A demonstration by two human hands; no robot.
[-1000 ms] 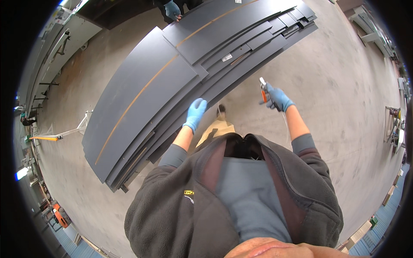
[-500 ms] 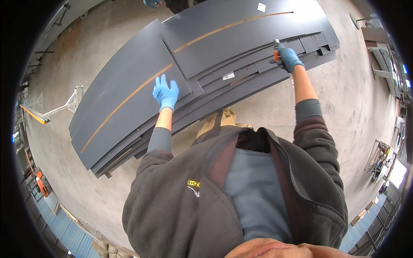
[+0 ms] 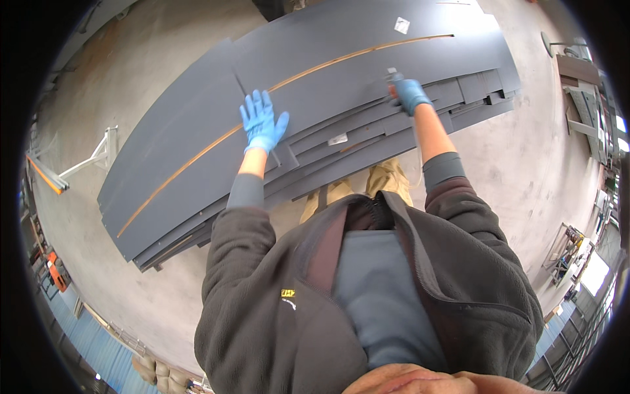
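1. Your left hand (image 3: 262, 125) is spread wide over the grey panels (image 3: 190, 118), at the tan strip (image 3: 197, 157); contact is unclear.
2. Your right hand (image 3: 411, 96) grips a blurred tool (image 3: 392, 74) over the panels.
3. The panels lie stacked before you.

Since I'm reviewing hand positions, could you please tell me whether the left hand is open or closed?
The left hand is open: straight fingers, thumb held apart, over the grey panels.
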